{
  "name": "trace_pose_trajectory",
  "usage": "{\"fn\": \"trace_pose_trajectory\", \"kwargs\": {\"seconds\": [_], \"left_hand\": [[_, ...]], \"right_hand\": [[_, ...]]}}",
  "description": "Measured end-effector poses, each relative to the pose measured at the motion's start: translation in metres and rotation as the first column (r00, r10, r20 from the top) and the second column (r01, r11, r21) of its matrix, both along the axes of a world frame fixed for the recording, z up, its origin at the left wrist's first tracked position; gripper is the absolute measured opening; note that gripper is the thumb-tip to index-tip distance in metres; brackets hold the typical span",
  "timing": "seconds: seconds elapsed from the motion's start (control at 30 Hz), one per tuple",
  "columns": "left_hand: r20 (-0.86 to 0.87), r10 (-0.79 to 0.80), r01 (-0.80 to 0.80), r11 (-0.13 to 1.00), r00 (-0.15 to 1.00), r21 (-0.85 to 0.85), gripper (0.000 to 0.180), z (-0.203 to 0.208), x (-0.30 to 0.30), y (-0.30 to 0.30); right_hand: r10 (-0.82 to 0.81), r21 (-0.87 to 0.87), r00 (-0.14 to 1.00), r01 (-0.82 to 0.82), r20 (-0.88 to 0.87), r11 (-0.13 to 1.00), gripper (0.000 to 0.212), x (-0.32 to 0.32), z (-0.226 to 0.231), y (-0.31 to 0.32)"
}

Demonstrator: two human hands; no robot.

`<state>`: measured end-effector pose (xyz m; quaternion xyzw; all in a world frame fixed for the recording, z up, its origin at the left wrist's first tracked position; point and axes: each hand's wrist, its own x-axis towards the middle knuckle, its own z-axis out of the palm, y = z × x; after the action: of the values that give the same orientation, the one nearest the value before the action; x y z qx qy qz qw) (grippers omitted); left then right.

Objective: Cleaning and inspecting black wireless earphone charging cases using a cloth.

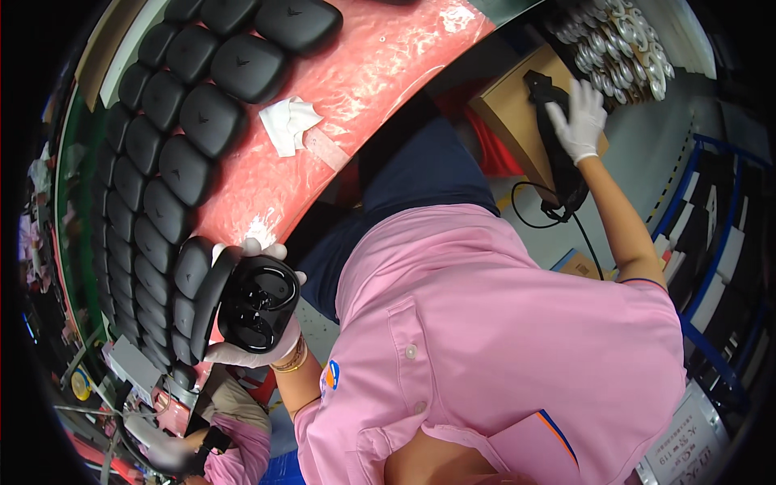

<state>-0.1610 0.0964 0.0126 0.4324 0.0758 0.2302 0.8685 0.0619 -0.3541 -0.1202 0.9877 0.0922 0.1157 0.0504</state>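
Left hand: white-gloved left hand (259, 343) at 8 o'clock, fingers closed around an open black oval hard-shell case (257, 303).
Case position: just beside the lower edge of the red glossy surface (364, 81), touching the nearest stacked cases.
Case orientation: hollow interior faces the camera; lid (212, 301) hinged open on its 9 o'clock side; long axis runs roughly 12 to 6 o'clock.
Right hand: white-gloved right hand (578, 121) at 2 o'clock, fingers spread flat on a long black strap-like device (558, 145) with a thin black cable (533, 206); grip cannot be told.
Packages: brown cardboard box (509, 109) under the device; second small brown carton (578, 263) at 3 o'clock; white printed sign (687, 453) at 5 o'clock.
Surroundings: overlapping rows of closed black oval cases (186, 121) from 9 to 12 o'clock; crumpled white cloth (287, 121) on the surface; pile of round white-and-tan discs (618, 40) at 1 o'clock.
Obstruction: pink shirt (501, 347) fills the centre.
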Motion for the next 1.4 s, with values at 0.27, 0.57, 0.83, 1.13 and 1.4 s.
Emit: {"fn": "trace_pose_trajectory", "kwargs": {"seconds": [0.27, 0.57, 0.83, 1.13, 1.4], "left_hand": [[0.018, 0.026, -0.026, 0.999, 0.999, -0.022, 0.100, 0.000, 0.008, -0.006], [0.016, 0.026, -0.026, 1.000, 1.000, -0.009, 0.098, 0.003, 0.011, -0.009], [0.049, -0.068, 0.071, 0.996, 0.996, -0.046, 0.102, -0.001, 0.013, -0.013], [0.033, 0.018, -0.018, 1.000, 0.999, -0.021, 0.099, 0.004, 0.015, -0.021], [-0.008, -0.212, 0.211, 0.975, 0.977, -0.071, 0.111, 0.002, 0.014, 0.002]], "right_hand": [[-0.817, 0.317, 0.367, 0.917, -0.444, 0.240, 0.076, -0.052, -0.053, -0.124], [-0.383, -0.039, 0.819, 0.407, -0.427, 0.913, 0.072, -0.053, 0.016, -0.052], [-0.360, -0.249, 0.605, 0.263, -0.710, 0.932, 0.056, -0.033, 0.030, -0.069], [-0.067, -0.186, 0.820, -0.049, -0.569, 0.981, 0.038, 0.013, 0.073, -0.050], [-0.087, -0.331, 0.869, -0.092, -0.487, 0.939, 0.045, -0.010, 0.009, -0.022]]}}
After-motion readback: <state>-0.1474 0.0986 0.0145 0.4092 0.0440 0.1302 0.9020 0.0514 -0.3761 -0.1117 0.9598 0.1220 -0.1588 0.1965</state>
